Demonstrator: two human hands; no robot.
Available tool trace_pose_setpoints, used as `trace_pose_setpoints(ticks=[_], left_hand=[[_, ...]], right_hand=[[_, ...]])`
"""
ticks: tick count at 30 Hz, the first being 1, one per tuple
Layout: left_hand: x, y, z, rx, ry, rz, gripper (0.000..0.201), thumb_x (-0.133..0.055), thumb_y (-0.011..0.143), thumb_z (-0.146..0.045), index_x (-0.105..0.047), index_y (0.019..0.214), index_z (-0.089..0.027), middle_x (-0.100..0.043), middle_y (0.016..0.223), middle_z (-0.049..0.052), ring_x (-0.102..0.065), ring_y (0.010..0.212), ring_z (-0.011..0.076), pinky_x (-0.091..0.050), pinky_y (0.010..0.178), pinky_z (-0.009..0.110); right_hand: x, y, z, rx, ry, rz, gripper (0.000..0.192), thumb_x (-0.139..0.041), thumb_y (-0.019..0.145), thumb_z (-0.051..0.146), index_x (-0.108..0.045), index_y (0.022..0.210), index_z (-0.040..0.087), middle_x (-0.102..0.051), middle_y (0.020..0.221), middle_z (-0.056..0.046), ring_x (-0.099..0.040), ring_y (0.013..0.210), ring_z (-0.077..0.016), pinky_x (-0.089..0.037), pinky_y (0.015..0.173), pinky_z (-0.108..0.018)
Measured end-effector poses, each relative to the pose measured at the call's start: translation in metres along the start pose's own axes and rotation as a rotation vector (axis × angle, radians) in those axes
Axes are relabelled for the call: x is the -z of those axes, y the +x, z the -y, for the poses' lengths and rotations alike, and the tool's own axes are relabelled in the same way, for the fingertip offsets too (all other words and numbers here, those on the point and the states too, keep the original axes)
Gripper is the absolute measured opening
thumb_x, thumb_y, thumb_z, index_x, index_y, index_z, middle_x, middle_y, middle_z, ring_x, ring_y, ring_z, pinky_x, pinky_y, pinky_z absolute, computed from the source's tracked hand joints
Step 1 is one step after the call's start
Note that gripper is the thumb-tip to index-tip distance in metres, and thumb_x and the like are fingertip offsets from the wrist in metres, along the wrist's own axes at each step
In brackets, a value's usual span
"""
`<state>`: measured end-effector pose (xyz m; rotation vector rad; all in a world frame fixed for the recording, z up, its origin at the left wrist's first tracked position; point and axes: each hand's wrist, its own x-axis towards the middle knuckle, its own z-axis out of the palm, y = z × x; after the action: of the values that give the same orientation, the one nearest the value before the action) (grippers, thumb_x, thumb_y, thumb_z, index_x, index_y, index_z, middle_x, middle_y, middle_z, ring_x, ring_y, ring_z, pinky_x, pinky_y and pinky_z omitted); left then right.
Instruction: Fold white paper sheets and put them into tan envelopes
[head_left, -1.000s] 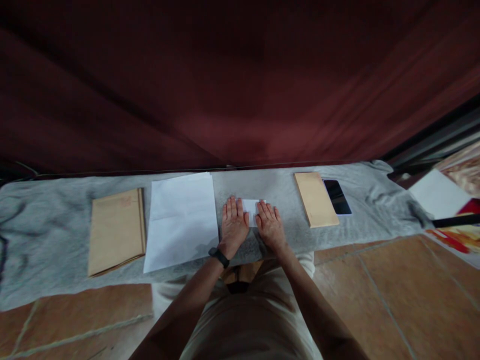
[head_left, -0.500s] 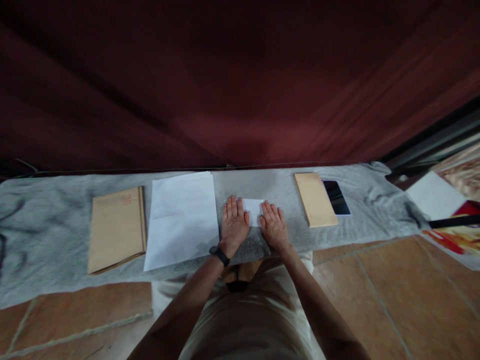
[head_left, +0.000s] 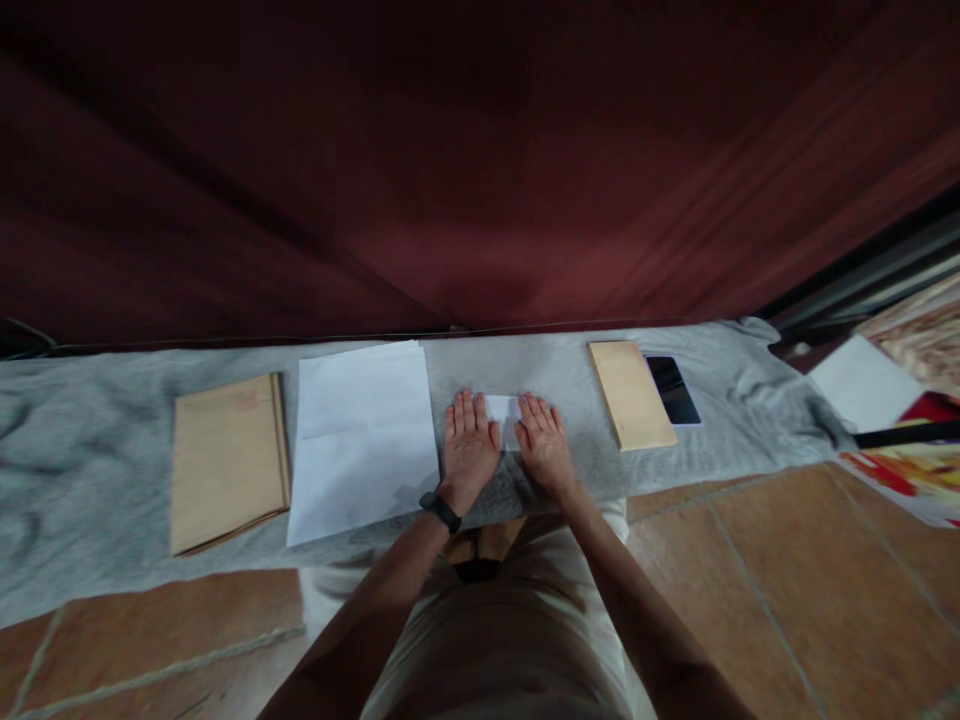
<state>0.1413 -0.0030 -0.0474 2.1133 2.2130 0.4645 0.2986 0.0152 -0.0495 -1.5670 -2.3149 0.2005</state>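
A small white piece of paper (head_left: 507, 422), which looks folded, lies on the grey cloth between my hands. My left hand (head_left: 471, 450) rests flat on its left end, fingers stretched forward, with a dark watch on the wrist. Flat on the right end is my right hand (head_left: 546, 445), its fingers also extended. Both palms hide the paper's ends. Large white sheets (head_left: 364, 440) lie just left of my left hand.
Brown envelopes (head_left: 226, 465) are stacked at the left. To the right lie a tan envelope stack (head_left: 634, 397) and a dark-screened phone (head_left: 673, 391). Grey cloth (head_left: 540, 360) covers the narrow table, with a dark red curtain (head_left: 480, 200) behind it.
My right hand has shifted slightly left over the small paper, so less of it shows. My left hand stays in place. The view has moved a little.
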Motion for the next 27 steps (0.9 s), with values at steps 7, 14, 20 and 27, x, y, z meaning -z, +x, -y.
trace_pose_setpoints(ticks=[7,14,20,27], left_hand=[[0.002,0.000,-0.001,0.008,-0.011,0.039,0.063,-0.040,0.101,-0.031,-0.031,0.157,-0.003,-0.021,0.168,0.023,-0.017,0.157,0.0332,-0.021,0.126,0.056],[0.005,-0.001,-0.001,-0.001,-0.001,0.049,0.063,-0.036,0.103,-0.033,-0.030,0.158,-0.004,-0.022,0.168,0.022,-0.015,0.158,0.0329,-0.021,0.127,0.055],[0.006,-0.001,-0.001,0.003,-0.003,0.054,0.062,-0.038,0.102,-0.032,-0.031,0.158,-0.005,-0.023,0.168,0.021,-0.016,0.158,0.0327,-0.021,0.127,0.055],[0.004,-0.001,0.000,0.000,0.020,0.047,0.063,-0.039,0.102,-0.031,-0.030,0.158,-0.004,-0.021,0.168,0.021,-0.015,0.158,0.0329,-0.023,0.126,0.055]], right_hand=[[-0.006,0.004,0.001,-0.004,0.017,0.016,0.053,-0.037,0.107,0.033,-0.041,0.156,0.015,-0.042,0.161,-0.012,-0.037,0.150,-0.0277,-0.024,0.125,-0.051],[-0.002,0.010,0.003,-0.018,0.065,0.025,0.054,-0.035,0.106,0.031,-0.040,0.157,0.013,-0.041,0.162,-0.013,-0.033,0.152,-0.0273,-0.021,0.126,-0.051],[-0.005,0.013,0.012,0.019,0.056,0.050,0.054,-0.035,0.107,0.032,-0.040,0.157,0.014,-0.040,0.162,-0.011,-0.034,0.152,-0.0269,-0.020,0.127,-0.051],[-0.008,0.009,0.002,-0.006,-0.002,0.025,0.055,-0.035,0.107,0.033,-0.036,0.159,0.014,-0.038,0.164,-0.010,-0.035,0.152,-0.0275,-0.020,0.126,-0.050]])
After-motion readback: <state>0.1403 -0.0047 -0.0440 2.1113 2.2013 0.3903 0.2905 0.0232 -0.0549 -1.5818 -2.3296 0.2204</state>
